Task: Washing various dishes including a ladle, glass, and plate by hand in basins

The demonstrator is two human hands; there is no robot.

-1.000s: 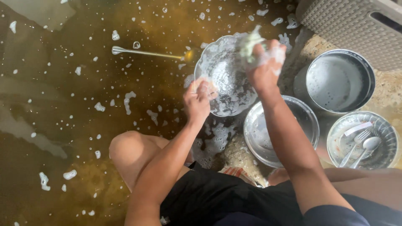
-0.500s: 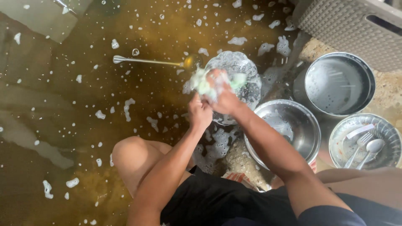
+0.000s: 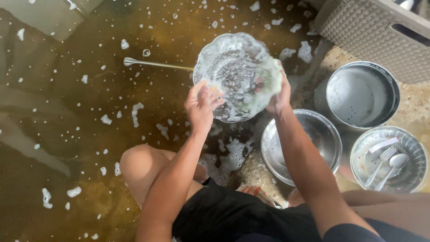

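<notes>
Left hand (image 3: pixel 200 105) fingers gripping soapy glass bowl (image 3: pixel 233 74) rim, right hand (image 3: pixel 278 96) pressing sponge (image 3: pixel 268 83) on opposite edge, steel bowl (image 3: pixel 302 145) just below, open wet floor (image 3: pixel 67 112) leftward

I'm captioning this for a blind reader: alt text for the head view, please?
Two hands, left hand and right hand, hold a soapy glass bowl over a wet, foam-flecked floor. Steel bowls sit to the right.

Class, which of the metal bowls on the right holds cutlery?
The small bowl nearest the right edge: a fork and spoon lie in it.
</notes>
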